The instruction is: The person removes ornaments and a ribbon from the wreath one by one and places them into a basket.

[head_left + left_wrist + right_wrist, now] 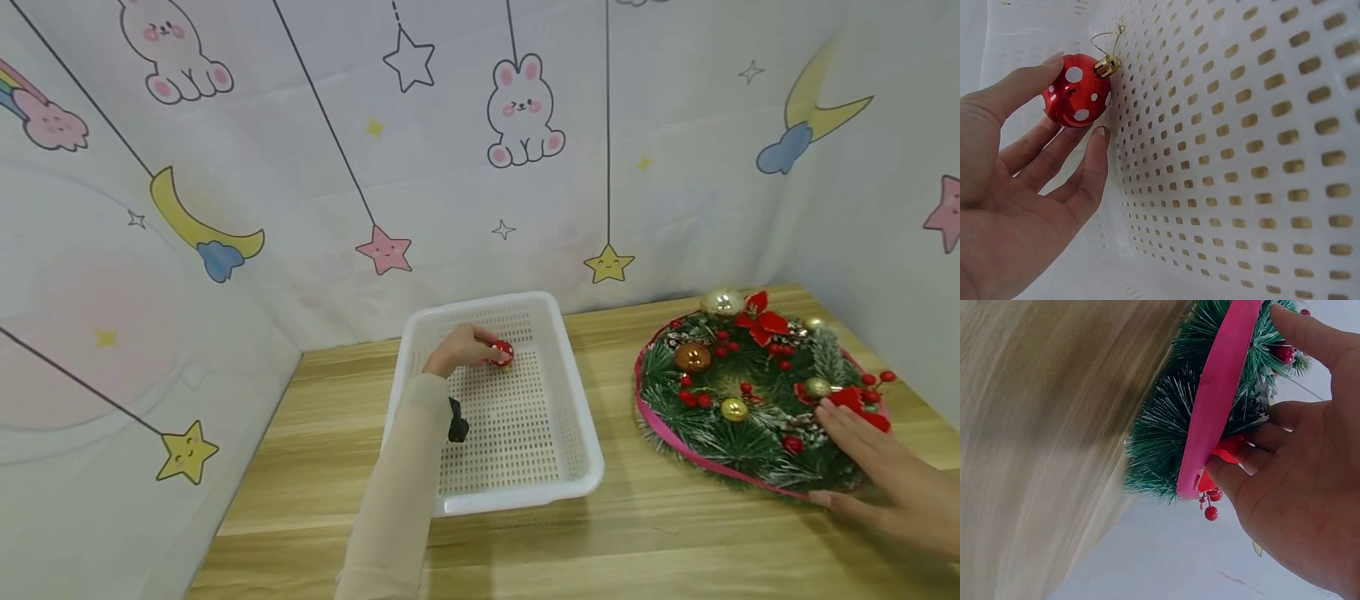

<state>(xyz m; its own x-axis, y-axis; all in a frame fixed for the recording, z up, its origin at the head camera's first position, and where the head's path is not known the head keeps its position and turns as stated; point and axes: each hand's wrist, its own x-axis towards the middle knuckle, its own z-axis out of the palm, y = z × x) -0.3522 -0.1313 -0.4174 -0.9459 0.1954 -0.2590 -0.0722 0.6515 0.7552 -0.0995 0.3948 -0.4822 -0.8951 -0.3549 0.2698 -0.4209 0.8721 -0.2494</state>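
My left hand (pixel 461 350) reaches into the far part of a white perforated basket (pixel 517 498). Its thumb and fingers pinch a red ball ornament with white dots (pixel 503 352). In the left wrist view the ornament (pixel 1077 90), with its gold cap and wire loop, lies close against the basket's mesh floor (pixel 1241 156), held by the left hand (pixel 1022 206). My right hand (pixel 885 475) rests with straight fingers on the near right edge of a green wreath (pixel 750 392). The right wrist view shows this right hand (pixel 1297 487) touching the wreath's pink ribbon rim (pixel 1216 406).
Basket and wreath sit on a wooden table (pixel 675 542). The wreath carries gold, copper and red baubles, berries and red bows. A cloth backdrop with rabbits, stars and moons (pixel 525 167) closes in the left, back and right sides.
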